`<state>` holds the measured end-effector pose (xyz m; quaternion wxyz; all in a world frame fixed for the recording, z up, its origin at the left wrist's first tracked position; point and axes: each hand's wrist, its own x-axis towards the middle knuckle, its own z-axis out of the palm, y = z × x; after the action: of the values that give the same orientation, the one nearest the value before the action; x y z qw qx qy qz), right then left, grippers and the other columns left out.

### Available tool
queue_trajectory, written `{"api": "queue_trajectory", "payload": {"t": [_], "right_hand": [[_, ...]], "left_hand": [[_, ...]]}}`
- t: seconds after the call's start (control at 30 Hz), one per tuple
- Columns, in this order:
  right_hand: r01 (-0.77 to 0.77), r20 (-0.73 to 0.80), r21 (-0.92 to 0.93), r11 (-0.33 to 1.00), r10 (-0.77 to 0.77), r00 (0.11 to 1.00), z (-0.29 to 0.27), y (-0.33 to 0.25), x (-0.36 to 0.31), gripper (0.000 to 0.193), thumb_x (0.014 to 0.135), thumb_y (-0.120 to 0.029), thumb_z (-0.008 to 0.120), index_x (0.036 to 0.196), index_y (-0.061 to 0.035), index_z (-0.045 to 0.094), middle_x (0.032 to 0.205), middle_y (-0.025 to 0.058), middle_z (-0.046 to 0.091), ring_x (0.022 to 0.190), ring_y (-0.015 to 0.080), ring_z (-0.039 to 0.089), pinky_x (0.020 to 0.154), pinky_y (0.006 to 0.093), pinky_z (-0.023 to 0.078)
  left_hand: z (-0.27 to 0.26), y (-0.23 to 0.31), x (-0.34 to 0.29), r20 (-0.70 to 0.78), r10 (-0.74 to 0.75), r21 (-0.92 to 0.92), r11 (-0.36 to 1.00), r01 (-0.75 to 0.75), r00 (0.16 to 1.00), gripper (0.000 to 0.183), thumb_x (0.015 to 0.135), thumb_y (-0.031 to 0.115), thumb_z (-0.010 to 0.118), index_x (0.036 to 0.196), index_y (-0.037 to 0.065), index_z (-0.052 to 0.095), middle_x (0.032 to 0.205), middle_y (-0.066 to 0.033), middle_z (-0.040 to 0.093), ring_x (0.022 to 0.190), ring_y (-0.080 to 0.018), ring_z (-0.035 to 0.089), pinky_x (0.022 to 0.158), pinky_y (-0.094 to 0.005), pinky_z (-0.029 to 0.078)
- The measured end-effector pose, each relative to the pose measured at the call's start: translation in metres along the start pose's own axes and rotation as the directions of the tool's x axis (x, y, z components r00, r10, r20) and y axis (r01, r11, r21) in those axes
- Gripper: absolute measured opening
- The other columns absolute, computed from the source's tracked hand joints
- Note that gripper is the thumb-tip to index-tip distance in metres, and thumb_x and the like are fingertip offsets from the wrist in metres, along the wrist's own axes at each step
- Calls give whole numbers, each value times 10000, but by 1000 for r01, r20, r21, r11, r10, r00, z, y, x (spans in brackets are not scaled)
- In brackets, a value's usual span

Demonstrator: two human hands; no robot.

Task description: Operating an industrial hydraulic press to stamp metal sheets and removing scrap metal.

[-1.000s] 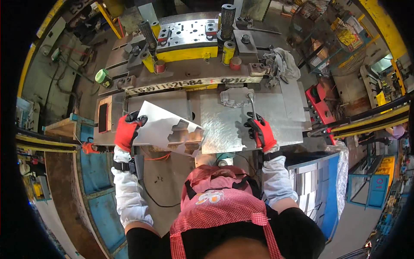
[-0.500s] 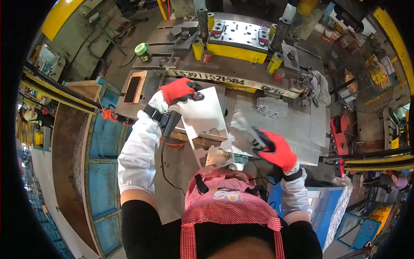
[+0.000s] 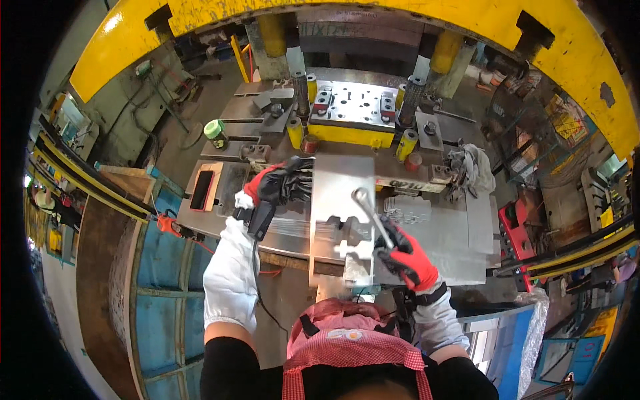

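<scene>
your view is bright at the centre, black at 9 and 3 o'clock; fisheye distortion bends the yellow beam (image 3: pixel 373 13) at 12 o'clock; glare whitens the metal sheet (image 3: pixel 341 183), its 6 o'clock end smeared by motion blur.

Head-worn fisheye, down toward hands (image 3: pixel 409 259)

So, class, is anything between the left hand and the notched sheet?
Nothing visible. The left hand is at the left edge of the notched sheet; contact is unclear. The metal tool in the right hand overlaps only the sheet's right side.
</scene>
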<state>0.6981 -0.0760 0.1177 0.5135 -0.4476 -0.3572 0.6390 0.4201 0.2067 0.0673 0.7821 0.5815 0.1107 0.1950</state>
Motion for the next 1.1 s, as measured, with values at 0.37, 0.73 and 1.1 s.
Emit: {"api": "queue_trajectory", "payload": {"t": [0.37, 0.73, 1.1], "right_hand": [[473, 89, -276, 837, -468, 879, -82, -58, 205, 225, 852, -169, 540, 1045, -52, 554, 832, 14, 582, 694, 80, 522, 602, 197, 402], [365, -242, -151, 919, -393, 887, -42, -51, 175, 448, 809, -112, 603, 1230, -87, 453, 735, 12, 558, 518, 76, 479, 435, 247, 406], [251, -618, -352, 902, -426, 661, -162, 154, -62, 381, 829, -288, 545, 1107, -29, 514, 854, 103, 607, 754, 247, 597, 695, 392, 490]], "left_hand": [[96, -22, 84, -160, 31, -596, 794, -122, 987, 383, 934, 269, 391, 1187, -13, 451, 1126, -154, 557, 1004, -267, 569, 874, -364, 473], [88, -43, 101, -515, 28, -564, 741, -363, 857, 355, 941, 214, 365, 1054, -100, 485, 951, -216, 594, 914, -328, 593, 842, -405, 497], [82, -53, 110, -523, -4, -647, 653, -394, 852, 325, 925, 192, 339, 1012, -71, 509, 892, -199, 608, 856, -338, 604, 817, -429, 508]]}}
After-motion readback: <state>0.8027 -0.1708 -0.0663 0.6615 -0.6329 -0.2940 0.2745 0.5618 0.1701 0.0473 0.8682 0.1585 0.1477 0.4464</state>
